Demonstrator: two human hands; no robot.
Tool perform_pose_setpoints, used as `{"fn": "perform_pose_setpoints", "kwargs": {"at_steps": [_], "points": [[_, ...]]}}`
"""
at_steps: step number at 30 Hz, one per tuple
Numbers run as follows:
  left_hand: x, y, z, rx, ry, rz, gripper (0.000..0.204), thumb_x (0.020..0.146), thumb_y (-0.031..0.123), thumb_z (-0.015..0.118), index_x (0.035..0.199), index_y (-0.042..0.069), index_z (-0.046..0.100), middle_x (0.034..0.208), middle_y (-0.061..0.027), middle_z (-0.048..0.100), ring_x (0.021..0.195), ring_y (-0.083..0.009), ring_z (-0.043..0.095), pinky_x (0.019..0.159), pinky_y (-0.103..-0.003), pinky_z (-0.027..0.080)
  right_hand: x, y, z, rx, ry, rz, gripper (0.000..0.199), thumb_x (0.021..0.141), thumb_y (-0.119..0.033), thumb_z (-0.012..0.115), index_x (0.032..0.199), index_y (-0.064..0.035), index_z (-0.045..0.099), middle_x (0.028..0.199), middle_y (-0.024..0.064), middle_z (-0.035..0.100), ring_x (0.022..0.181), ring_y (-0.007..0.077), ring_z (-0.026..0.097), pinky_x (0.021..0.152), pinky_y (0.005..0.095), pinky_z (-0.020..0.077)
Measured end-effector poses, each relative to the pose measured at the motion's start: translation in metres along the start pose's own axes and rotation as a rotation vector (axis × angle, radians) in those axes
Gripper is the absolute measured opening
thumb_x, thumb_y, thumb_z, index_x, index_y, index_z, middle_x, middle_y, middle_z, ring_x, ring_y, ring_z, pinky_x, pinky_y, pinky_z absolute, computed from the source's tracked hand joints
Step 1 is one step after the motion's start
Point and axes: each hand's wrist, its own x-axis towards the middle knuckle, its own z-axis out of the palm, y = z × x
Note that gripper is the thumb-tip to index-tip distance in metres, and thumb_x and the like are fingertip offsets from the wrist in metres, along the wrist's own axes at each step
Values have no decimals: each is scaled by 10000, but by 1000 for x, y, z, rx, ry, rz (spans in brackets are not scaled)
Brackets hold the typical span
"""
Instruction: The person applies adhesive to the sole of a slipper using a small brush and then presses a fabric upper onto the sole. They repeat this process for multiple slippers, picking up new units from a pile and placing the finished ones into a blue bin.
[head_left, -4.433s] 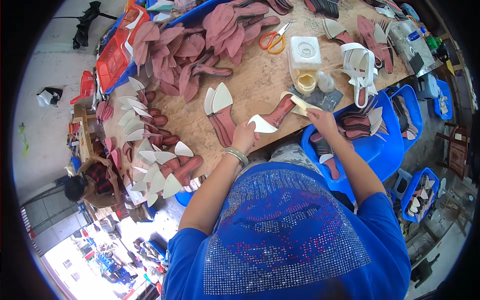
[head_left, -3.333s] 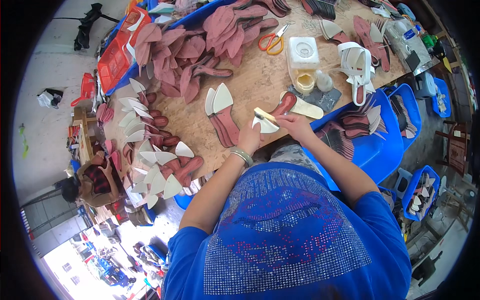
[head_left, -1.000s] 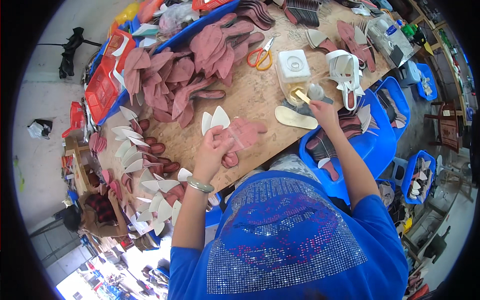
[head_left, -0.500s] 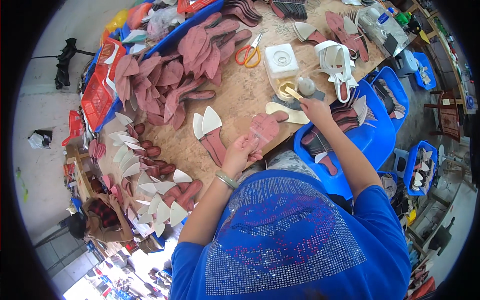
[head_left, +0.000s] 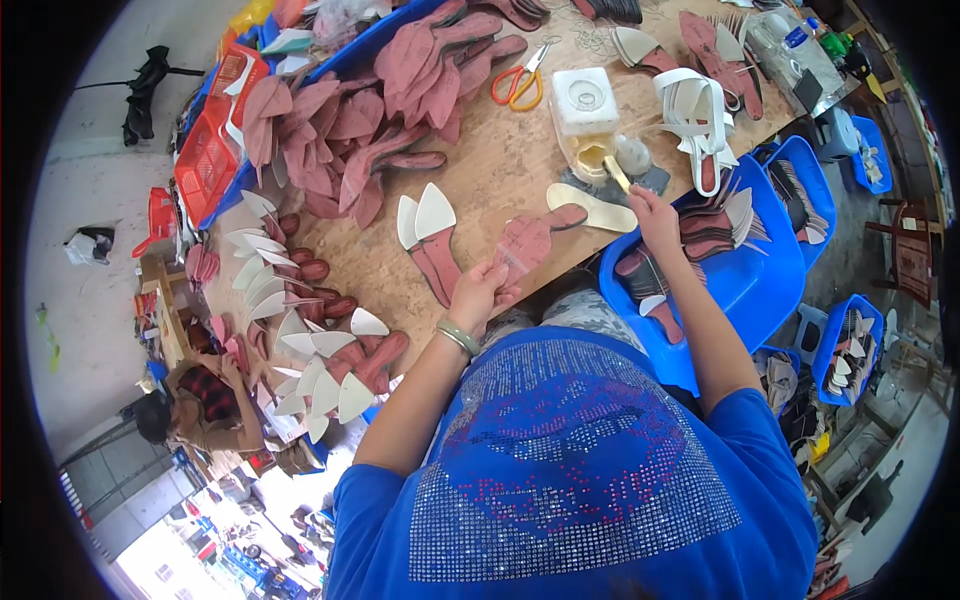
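Note:
My left hand [head_left: 484, 292] grips a reddish-brown shoe insole [head_left: 524, 246] by its wide end, fingers closed round the edge. Its narrow heel end points right, over a cream insole [head_left: 606, 214] on the table. In my right hand [head_left: 655, 216] is a glue brush [head_left: 618, 175] with a pale handle, its tip at the cut opening of a white plastic glue container [head_left: 584, 110]. Yellowish glue or residue coats that opening. Left of the held insole lies another reddish insole [head_left: 436, 268] with two white pointed pieces [head_left: 433, 212] at its wide end.
Reddish insoles [head_left: 410, 90] are heaped at the far left; insoles with white pointed pieces [head_left: 265, 290] line the left edge. Orange-handled scissors [head_left: 520, 90] and white straps [head_left: 695, 110] lie farther back. Blue bins [head_left: 745, 265] stand at right. Another person [head_left: 205, 405] sits at lower left.
The brush has swung steeper and its tip has shifted toward the right side of the container's opening. My right hand has drawn slightly nearer. The whole view has shifted a little.

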Motion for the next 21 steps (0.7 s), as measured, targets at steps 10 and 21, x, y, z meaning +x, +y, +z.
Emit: {"fn": "perform_pose_setpoints", "kwargs": {"at_steps": [10,21], "points": [[5,-9,-10,-156,71,-45,255,942,160,507,1147,13,545,940,-53,624,731,-105,607,614,-198,504,-70,-93,-16,347,-654,345,250,870,-142,628,1091,-28,659,854,-21,655,751,43,543,675,204,454],[15,-17,-17,-450,31,-109,247,940,128,506,1128,-28,539,888,-53,615,704,-92,587,569,-175,496,-64,-42,1,54,-369,246,288,850,-218,628,1074,-40,662,817,129,687,735,117,629,702,250,485]]}}
